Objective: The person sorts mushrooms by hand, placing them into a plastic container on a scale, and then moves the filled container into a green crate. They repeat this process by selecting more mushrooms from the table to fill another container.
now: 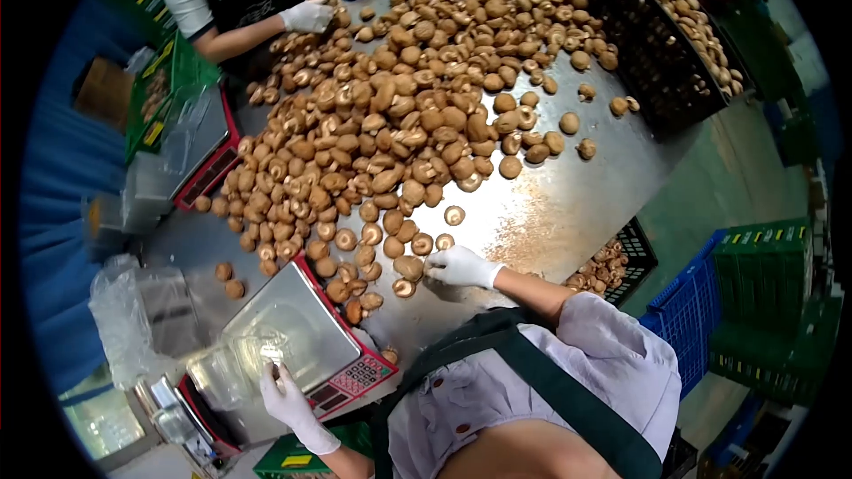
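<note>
Pale lilac shirt [612, 350] and dark green apron [568, 381] sit nearest. One brown, round-capped mushroom [408, 267] lies just beside the white-gloved right hand [461, 267]; whether its fingers grip anything, I cannot tell. Over a red-edged scale [306, 319], the white-gloved left hand [288, 397] reaches a small white label [271, 353], pinch unclear. Heaped mushrooms [399, 115] hide much of the steel table [612, 160], whose surface shows toward its right edge.

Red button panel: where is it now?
In the head view, the button panel is low, left of centre, along the near edge of the scale, right of the gloved left hand.
</note>
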Tool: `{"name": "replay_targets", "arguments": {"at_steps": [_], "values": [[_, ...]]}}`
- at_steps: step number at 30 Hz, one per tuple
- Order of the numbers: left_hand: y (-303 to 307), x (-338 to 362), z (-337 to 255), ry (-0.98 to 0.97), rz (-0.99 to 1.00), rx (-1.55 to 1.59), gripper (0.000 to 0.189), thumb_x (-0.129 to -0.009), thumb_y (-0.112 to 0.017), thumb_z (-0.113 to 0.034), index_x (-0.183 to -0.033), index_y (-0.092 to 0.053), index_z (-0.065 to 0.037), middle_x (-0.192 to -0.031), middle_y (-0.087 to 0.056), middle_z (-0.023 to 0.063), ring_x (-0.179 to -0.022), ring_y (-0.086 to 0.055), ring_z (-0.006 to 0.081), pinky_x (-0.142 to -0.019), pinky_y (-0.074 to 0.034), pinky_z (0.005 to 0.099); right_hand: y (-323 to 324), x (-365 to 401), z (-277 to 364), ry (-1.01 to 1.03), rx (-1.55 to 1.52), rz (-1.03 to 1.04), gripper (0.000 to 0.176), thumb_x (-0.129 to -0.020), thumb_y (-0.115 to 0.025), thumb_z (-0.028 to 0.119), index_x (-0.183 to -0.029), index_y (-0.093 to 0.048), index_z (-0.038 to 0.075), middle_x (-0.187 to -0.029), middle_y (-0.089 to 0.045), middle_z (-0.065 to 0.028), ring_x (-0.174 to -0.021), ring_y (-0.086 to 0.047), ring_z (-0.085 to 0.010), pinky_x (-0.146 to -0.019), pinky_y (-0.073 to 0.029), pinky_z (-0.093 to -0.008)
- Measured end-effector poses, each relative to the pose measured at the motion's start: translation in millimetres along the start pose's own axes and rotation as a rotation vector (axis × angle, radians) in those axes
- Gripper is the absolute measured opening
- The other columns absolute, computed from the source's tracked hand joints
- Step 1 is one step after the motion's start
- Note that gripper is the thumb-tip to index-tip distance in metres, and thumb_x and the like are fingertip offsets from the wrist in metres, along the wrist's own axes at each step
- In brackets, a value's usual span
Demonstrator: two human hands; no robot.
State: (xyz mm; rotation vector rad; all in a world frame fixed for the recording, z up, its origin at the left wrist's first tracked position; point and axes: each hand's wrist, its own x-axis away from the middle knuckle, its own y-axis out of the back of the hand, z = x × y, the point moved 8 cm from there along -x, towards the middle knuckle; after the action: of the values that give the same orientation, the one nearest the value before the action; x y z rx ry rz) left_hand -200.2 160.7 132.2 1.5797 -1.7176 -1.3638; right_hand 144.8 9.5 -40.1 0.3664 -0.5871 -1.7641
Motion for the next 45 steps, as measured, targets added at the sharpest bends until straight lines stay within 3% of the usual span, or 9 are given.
{"name": "replay_targets", "arguments": {"at_steps": [8, 12, 14, 22, 24, 31, 35, 39, 45], "values": [[-71, 20, -105, -0.372, 0.152, 0.237, 0.014, -0.077, -0.063, -0.001, -0.091, -0.064, 0.000, -0.085, -0.065, 0.0132, -0.075, -0.062, 0.0271, -0.068, -0.049, 0.0343, 21, 7, 2, -0.132, -0.159, 0.130, 0.022, -0.082, -0.056, 0.026, -0.092, -0.064, 0.008, -0.081, -0.064, -0.0152, -0.070, -0.062, -0.0304, -0.069, -0.049, -0.0368], [-88, 32, -130, -0.437, 0.194, 0.237, 0.014, -0.077, -0.064, -0.003, -0.091, -0.065, -0.002, -0.085, -0.065, 0.0117, -0.076, -0.062, 0.0268, -0.067, -0.049, 0.0337, 70, 22, -13, -0.431, -0.379, 0.038, 0.023, -0.086, -0.053, 0.022, -0.098, -0.064, 0.005, -0.085, -0.066, -0.0103, -0.075, -0.062, -0.0163, -0.074, -0.049, -0.0308], [-98, 29, -129, -0.338, 0.238, 0.264, 0.014, -0.077, -0.065, -0.002, -0.091, -0.064, -0.002, -0.086, -0.064, 0.0116, -0.077, -0.062, 0.0264, -0.068, -0.049, 0.0336, 99, 30, -36, -0.461, -0.471, -0.141, 0.024, -0.086, -0.053, 0.022, -0.098, -0.064, 0.004, -0.084, -0.066, -0.0104, -0.075, -0.061, -0.0160, -0.074, -0.049, -0.0300], [-112, 28, -134, -0.375, 0.299, 0.293, 0.013, -0.078, -0.064, -0.003, -0.092, -0.064, -0.002, -0.085, -0.064, 0.0116, -0.077, -0.061, 0.0272, -0.070, -0.049, 0.0342, 275, 104, -129, -0.624, 0.411, -0.972, 0.025, -0.081, -0.058, 0.024, -0.099, -0.064, 0.008, -0.092, -0.065, -0.0166, -0.082, -0.062, -0.0321, -0.074, -0.049, -0.0395], [-116, 27, -134, -0.405, 0.287, 0.296, 0.013, -0.079, -0.064, -0.004, -0.092, -0.064, -0.003, -0.085, -0.063, 0.0113, -0.077, -0.061, 0.0272, -0.070, -0.049, 0.0340, 302, 122, -154, -0.696, 0.300, -1.034, 0.027, -0.077, -0.061, 0.023, -0.099, -0.064, 0.007, -0.097, -0.065, -0.0184, -0.090, -0.063, -0.0303, -0.079, -0.049, -0.0364], [-121, 27, -135, -0.408, 0.265, 0.281, 0.013, -0.078, -0.064, -0.005, -0.091, -0.065, -0.005, -0.084, -0.063, 0.0106, -0.075, -0.061, 0.0272, -0.067, -0.049, 0.0340, 304, 118, -192, -0.753, 0.272, -0.925, 0.034, -0.071, -0.067, 0.025, -0.098, -0.062, 0.004, -0.090, -0.066, -0.0173, -0.084, -0.064, -0.0318, -0.075, -0.049, -0.0373], [-121, 30, -136, -0.399, 0.301, 0.256, 0.013, -0.078, -0.064, -0.005, -0.091, -0.065, -0.005, -0.084, -0.064, 0.0106, -0.075, -0.061, 0.0267, -0.068, -0.049, 0.0340, 292, 126, -234, -0.703, -0.208, -1.092, 0.023, -0.075, -0.060, 0.010, -0.096, -0.062, 0.001, -0.079, -0.064, -0.0028, -0.072, -0.059, -0.0108, -0.066, -0.048, -0.0236], [-125, 29, -139, -0.373, 0.344, 0.270, 0.014, -0.080, -0.062, -0.005, -0.093, -0.065, -0.003, -0.088, -0.064, 0.0119, -0.079, -0.062, 0.0266, -0.071, -0.049, 0.0323, 289, 98, -218, -0.557, -0.276, -0.954, 0.029, -0.080, -0.056, 0.010, -0.107, -0.060, 0.001, -0.092, -0.064, -0.0046, -0.079, -0.059, -0.0112, -0.073, -0.047, -0.0227], [-129, 31, -150, -0.426, 0.319, 0.260, 0.013, -0.077, -0.065, -0.007, -0.090, -0.065, -0.005, -0.084, -0.064, 0.0096, -0.077, -0.062, 0.0262, -0.070, -0.050, 0.0338, 250, 53, -169, -0.612, -0.130, -0.657, 0.049, -0.076, -0.065, 0.035, -0.114, -0.059, 0.005, -0.096, -0.066, -0.0172, -0.088, -0.063, -0.0238, -0.080, -0.049, -0.0317]]}}
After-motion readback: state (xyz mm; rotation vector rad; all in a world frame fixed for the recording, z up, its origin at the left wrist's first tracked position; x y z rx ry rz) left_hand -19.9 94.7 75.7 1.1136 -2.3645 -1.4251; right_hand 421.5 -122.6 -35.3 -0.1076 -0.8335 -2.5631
